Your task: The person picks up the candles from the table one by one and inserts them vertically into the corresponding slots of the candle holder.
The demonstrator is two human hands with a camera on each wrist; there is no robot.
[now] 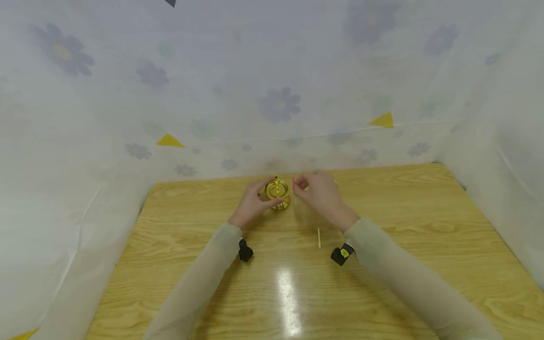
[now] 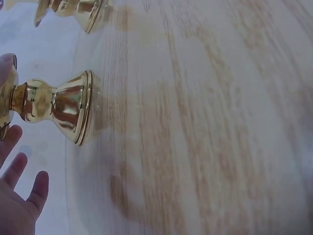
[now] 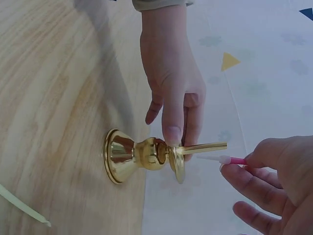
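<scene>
hands at a brass candle holder [image 3: 142, 155]
left hand [image 3: 171, 93] pinched its dish rim; right hand [image 3: 274, 181] gripped a pink candle [image 3: 222, 159] just beside the spike, on the wooden table [image 1: 382, 264].

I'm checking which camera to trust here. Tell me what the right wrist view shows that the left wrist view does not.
Only the right wrist view shows the right hand pinching a pink stick, the holder's spike and a pale stick lying on the table. Only the left wrist view shows a long bare stretch of the wooden table. Both show the brass candle holder and the left hand touching it.
</scene>
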